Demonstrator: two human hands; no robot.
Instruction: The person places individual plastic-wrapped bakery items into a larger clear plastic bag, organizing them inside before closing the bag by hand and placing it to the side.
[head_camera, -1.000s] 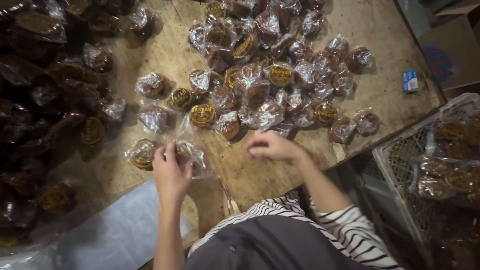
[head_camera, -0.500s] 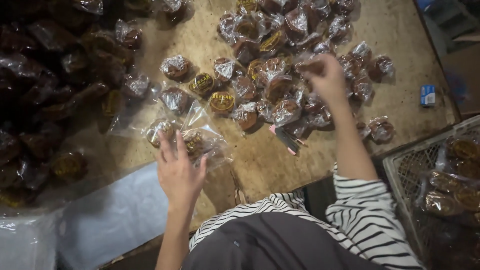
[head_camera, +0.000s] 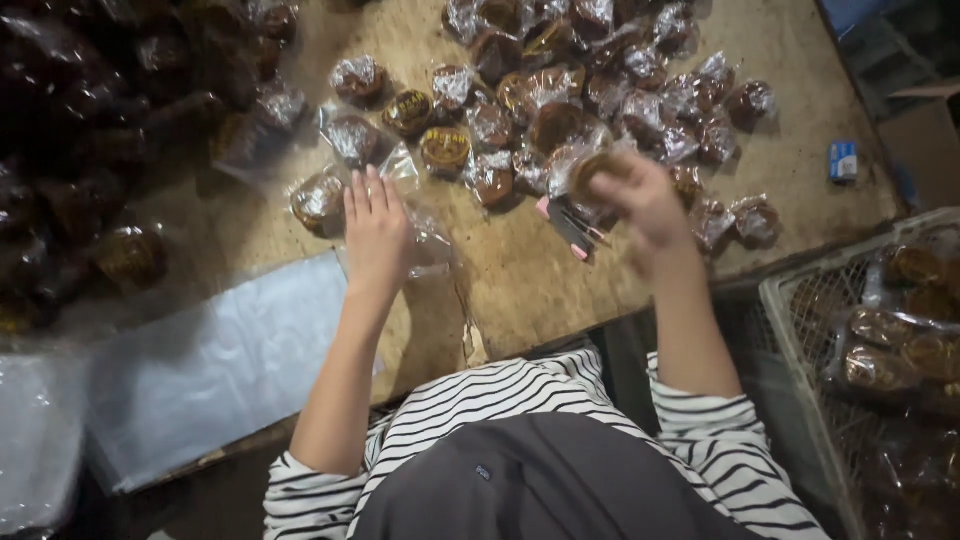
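Seen from overhead, a person in a black-and-white striped top (head_camera: 700, 440) fills the bottom centre of the frame, both bare forearms reaching up the picture over a worn wooden table (head_camera: 520, 280). At lower left a stack of clear plastic sheets (head_camera: 210, 360) lies on the table, and at the right edge a pale wire basket (head_camera: 800, 330) holds more wrapped cakes. The left hand (head_camera: 376, 232), left of centre, lies flat with its fingers straight and together, pressing on an empty clear bag (head_camera: 425, 235); it grips nothing. The right hand (head_camera: 640, 200), right of centre, is raised and curled around a round brown cake (head_camera: 598, 170), pinching it between thumb and fingers. Just below and left of that hand a small pink and black tool (head_camera: 570, 225) rests on the wood. Beyond the hands, in the upper centre, a loose heap of wrapped cakes (head_camera: 600, 70) spreads over the table. A small blue box (head_camera: 843, 160) sits alone toward the upper right. Along the left edge lies a dark pile of bagged cakes (head_camera: 90, 130), too shadowed to make out singly.
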